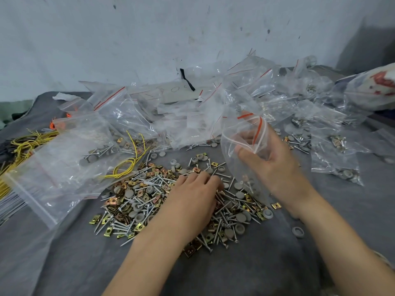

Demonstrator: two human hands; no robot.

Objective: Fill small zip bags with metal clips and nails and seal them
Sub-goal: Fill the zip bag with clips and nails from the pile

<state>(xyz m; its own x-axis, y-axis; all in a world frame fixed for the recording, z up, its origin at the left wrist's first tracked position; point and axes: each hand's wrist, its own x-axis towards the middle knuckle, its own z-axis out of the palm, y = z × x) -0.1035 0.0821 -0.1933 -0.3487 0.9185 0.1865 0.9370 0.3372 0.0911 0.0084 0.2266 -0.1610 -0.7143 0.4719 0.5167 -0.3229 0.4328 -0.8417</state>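
A loose heap of screws, brass-coloured metal clips and grey round caps (149,201) lies on the grey cloth in the middle. My left hand (192,201) rests palm down on the heap, its fingertips curled into the parts; what they pinch is hidden. My right hand (271,161) holds up a small clear zip bag (241,150) with a red stripe, thumb and fingers spreading its mouth. A few parts sit at the bag's bottom.
Filled and empty zip bags (335,146) are piled along the back and right by the white wall. A large clear bag (59,163) lies at the left over yellow wires (126,163). The grey cloth (245,270) covers the surface near me.
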